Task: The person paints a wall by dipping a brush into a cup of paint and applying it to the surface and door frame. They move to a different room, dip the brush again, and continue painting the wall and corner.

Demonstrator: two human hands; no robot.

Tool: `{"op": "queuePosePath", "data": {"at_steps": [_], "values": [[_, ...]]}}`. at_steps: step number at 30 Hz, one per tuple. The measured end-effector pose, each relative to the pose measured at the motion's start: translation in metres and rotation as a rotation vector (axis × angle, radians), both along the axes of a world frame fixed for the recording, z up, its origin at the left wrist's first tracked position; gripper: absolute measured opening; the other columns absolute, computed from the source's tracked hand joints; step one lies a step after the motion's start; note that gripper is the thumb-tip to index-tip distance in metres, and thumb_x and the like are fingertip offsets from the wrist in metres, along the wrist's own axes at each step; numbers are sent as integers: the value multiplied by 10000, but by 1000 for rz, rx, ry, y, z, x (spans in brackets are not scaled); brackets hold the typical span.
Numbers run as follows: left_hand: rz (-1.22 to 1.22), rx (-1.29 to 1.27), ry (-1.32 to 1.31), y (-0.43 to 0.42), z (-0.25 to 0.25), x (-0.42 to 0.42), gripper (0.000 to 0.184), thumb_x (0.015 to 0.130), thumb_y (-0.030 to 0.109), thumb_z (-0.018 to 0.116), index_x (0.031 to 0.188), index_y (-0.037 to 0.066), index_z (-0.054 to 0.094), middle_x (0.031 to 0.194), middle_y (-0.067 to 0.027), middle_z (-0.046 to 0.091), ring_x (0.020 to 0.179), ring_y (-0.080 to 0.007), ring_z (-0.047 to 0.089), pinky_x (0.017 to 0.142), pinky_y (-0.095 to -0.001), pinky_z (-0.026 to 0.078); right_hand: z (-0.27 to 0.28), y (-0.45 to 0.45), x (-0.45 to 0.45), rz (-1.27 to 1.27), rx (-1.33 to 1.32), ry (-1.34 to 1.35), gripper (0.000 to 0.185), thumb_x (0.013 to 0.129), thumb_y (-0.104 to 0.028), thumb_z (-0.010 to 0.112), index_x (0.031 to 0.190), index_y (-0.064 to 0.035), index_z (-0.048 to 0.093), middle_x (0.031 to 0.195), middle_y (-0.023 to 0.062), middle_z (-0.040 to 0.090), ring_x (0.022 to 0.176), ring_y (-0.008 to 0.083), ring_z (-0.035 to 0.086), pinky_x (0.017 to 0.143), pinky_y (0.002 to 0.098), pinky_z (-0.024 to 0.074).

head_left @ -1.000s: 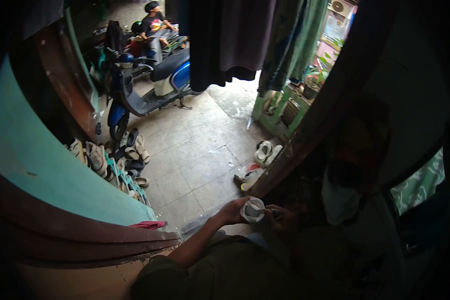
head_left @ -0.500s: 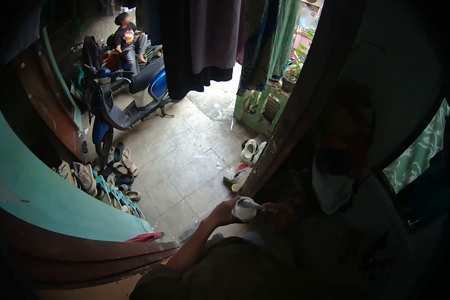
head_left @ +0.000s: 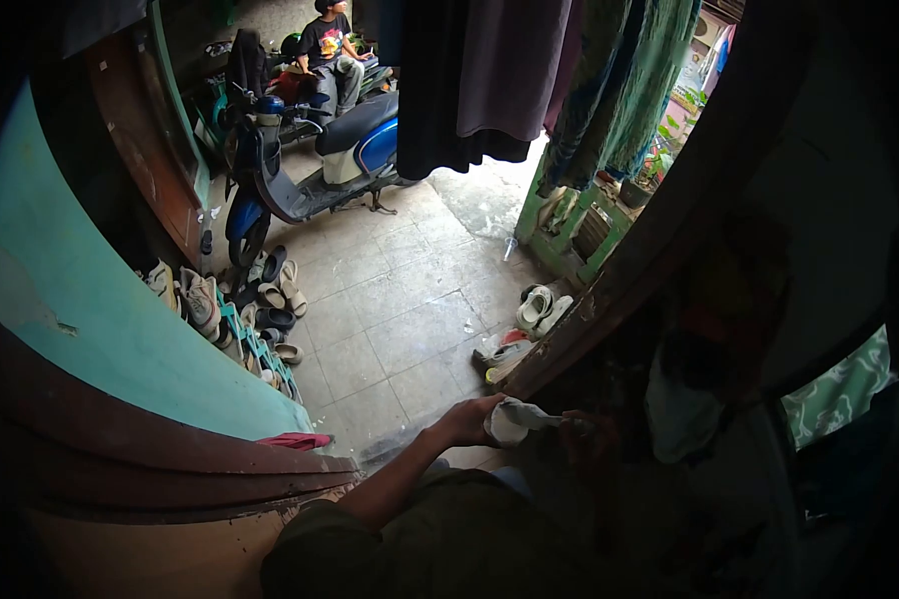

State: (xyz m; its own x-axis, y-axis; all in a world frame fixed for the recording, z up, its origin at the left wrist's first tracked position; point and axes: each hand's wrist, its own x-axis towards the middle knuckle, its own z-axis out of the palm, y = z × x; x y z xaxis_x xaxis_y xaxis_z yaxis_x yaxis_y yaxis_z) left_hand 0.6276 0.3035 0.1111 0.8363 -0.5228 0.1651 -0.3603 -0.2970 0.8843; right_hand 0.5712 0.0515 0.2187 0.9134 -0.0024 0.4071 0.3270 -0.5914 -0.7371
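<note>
In my left hand (head_left: 466, 420) is a small whitish cup (head_left: 506, 425), gripped around its left side and held low in front of my body. A pale, flat-bladed tool (head_left: 539, 417) lies across the cup's rim, its blade end over the opening. My right hand (head_left: 587, 439), in deep shadow to the right of the cup, closes on the tool's handle. What the cup holds is too small and dim to make out.
A blue scooter (head_left: 345, 160) stands on the tiled floor (head_left: 400, 329), with a seated person (head_left: 328, 50) behind it. Shoes (head_left: 275, 319) line the teal wall (head_left: 100, 339); more shoes (head_left: 541, 307) lie by the door frame (head_left: 609, 290). Clothes (head_left: 509, 80) hang overhead.
The tool has shifted from inside the cup to across its rim, and my right hand has moved a little to the right. The camera view has swung left and back.
</note>
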Motion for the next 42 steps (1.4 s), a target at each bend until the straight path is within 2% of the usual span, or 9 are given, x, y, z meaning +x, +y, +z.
{"op": "queuePosePath", "data": {"at_steps": [3,6,12,14,20,24,27,31,42], "values": [[20,-23,-14,-1,-7,0,727,687,327,926,1287,119,573,1184,-140,708,1116,-362,686,937,-457,564,-49,-15,6,-60,-409,-172,136,911,-198,774,1007,-103,786,798,52,707,676,129,628,644,328,518],[54,-1,-9,-2,-10,1,707,673,316,927,1254,107,582,1169,-153,706,1100,-373,685,931,-465,564,-74,-17,7,153,-74,-66,161,973,-191,701,1043,-62,767,789,47,709,659,136,632,643,314,512],[38,17,-28,1,-10,2,711,666,299,931,1262,103,596,1171,-156,711,1089,-373,689,935,-459,565,-39,-11,10,193,-142,1,207,1026,-170,649,1057,12,742,781,29,714,684,105,646,665,292,530],[18,12,-36,0,-10,3,719,667,298,932,1275,105,598,1182,-154,712,1092,-368,692,937,-455,565,-22,-9,13,150,359,448,203,1026,-156,651,1080,17,744,767,27,715,694,97,665,684,270,543],[29,30,-38,-4,-11,4,734,670,299,935,1294,107,599,1190,-154,714,1103,-358,693,946,-443,565,-31,-32,16,232,97,297,191,1003,-164,690,1070,7,745,733,32,712,687,114,688,703,276,567],[74,45,1,-2,-9,4,749,671,333,944,1299,108,602,1178,-155,722,1098,-358,697,944,-441,566,-12,-26,14,155,272,463,221,999,-201,703,1092,-2,728,820,37,732,754,120,697,737,310,582],[11,39,-17,-11,-4,11,789,667,382,961,1302,86,598,1178,-153,729,1099,-332,709,943,-423,572,-16,-27,12,-80,-873,-810,237,1002,-260,689,1107,-51,725,899,51,737,800,180,696,741,362,582],[-25,62,30,-38,18,9,804,647,351,992,1289,68,599,1181,-145,737,1093,-291,726,931,-407,585,-56,-27,-13,-160,139,24,228,1013,-268,651,1067,-65,741,788,73,726,700,245,700,700,360,576],[-342,61,14,-138,-4,10,713,678,332,966,1274,125,634,1143,-143,742,1066,-359,714,863,-455,590,-15,-77,-88,-547,48,70,223,989,-275,676,1001,-62,740,797,126,734,707,277,732,632,400,559]]}}
